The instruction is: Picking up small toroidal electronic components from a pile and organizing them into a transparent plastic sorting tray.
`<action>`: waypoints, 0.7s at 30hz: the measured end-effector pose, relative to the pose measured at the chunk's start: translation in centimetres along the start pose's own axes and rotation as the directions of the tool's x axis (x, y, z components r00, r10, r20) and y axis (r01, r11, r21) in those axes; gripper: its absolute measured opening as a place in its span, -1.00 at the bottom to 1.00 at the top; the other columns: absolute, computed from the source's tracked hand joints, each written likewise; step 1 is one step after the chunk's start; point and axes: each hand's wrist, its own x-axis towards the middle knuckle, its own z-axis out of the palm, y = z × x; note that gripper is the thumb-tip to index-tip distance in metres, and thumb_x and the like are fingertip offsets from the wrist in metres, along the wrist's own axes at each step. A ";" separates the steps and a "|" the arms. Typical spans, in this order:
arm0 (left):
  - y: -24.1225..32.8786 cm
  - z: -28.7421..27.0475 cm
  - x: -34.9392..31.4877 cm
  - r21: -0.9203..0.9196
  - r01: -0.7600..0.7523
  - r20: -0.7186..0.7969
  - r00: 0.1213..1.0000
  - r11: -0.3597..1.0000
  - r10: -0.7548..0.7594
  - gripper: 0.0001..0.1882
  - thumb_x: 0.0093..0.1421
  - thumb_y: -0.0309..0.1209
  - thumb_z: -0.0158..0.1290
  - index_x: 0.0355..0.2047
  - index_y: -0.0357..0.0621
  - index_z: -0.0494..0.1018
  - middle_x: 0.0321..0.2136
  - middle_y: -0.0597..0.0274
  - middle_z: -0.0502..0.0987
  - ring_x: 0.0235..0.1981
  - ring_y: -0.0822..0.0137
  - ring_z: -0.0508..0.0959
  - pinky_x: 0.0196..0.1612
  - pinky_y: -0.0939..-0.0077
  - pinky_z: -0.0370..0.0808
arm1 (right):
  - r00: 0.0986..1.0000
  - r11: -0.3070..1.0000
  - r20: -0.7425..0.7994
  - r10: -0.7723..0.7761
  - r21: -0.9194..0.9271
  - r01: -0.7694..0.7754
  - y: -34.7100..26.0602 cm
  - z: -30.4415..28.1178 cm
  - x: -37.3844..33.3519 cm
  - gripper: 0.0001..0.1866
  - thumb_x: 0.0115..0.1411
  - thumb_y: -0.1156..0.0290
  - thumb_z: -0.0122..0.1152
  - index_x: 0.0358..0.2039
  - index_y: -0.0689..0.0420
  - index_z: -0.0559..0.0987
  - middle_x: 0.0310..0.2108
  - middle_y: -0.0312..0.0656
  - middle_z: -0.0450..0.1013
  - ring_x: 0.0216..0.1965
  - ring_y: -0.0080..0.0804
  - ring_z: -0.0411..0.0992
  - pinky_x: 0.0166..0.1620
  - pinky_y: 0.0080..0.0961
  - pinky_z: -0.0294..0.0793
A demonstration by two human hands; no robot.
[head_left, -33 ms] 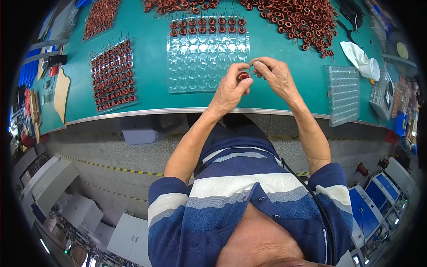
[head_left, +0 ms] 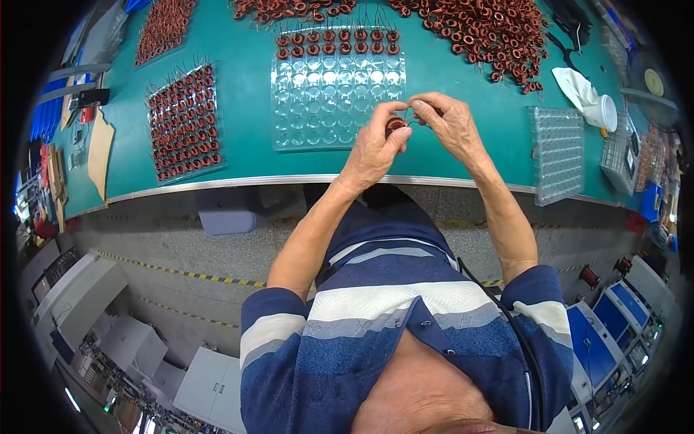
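My left hand [head_left: 376, 141] pinches a small copper-wound ring coil [head_left: 395, 124] between thumb and fingers, over the near right corner of a clear plastic tray [head_left: 296, 119]. Close beside it, my right hand [head_left: 450, 124] is closed at the coil's thin wire leads [head_left: 410, 116]; its fingertips partly hide the wire. In the tray's two far rows sit reddish-brown coils [head_left: 330, 36] with their leads pointing away from me. The nearer rows of round pockets hold no coils.
A filled tray of coils [head_left: 184, 123] lies at left, with another [head_left: 165, 29] beyond it. Loose coils [head_left: 491, 36] are heaped at the far right. Stacked clear trays [head_left: 558, 155] and a white cup [head_left: 601, 114] stand at right. The table's metal edge [head_left: 275, 179] runs in front of me.
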 end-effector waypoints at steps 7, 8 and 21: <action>1.5 0.6 -0.8 0.320 -0.221 -0.219 0.929 0.921 0.299 -0.78 0.29 -0.48 -0.04 -0.06 -0.20 0.40 -0.55 0.34 0.41 -0.58 0.54 0.36 -0.50 0.59 0.35 | 0.708 0.574 -0.011 -0.706 -0.594 0.564 -3.4 -1.0 -1.3 -0.82 -0.02 0.56 0.29 -0.36 0.19 0.51 -0.57 -0.22 0.28 -0.55 -0.29 0.28 -0.45 -0.39 0.27; 1.8 0.5 -1.0 0.328 -0.208 -0.214 0.934 0.922 0.287 -0.77 0.28 -0.49 -0.03 -0.06 -0.20 0.40 -0.53 0.26 0.45 -0.56 0.45 0.41 -0.48 0.54 0.38 | 0.705 0.572 -0.012 -0.709 -0.595 0.565 -4.3 -1.0 -1.8 -0.82 -0.02 0.56 0.29 -0.36 0.19 0.51 -0.57 -0.22 0.28 -0.55 -0.29 0.28 -0.45 -0.39 0.27; 5.0 -1.9 -1.2 0.053 -0.015 0.279 0.960 0.998 0.000 -0.70 0.33 -0.30 -0.07 -0.01 -0.21 0.36 -0.55 0.39 0.27 -0.50 0.52 0.26 -0.41 0.57 0.30 | 0.676 0.595 -0.012 -0.737 -0.485 0.641 -6.0 -1.6 -4.0 -0.85 0.00 0.55 0.30 -0.39 0.23 0.53 -0.57 -0.24 0.29 -0.58 -0.34 0.26 -0.50 -0.43 0.24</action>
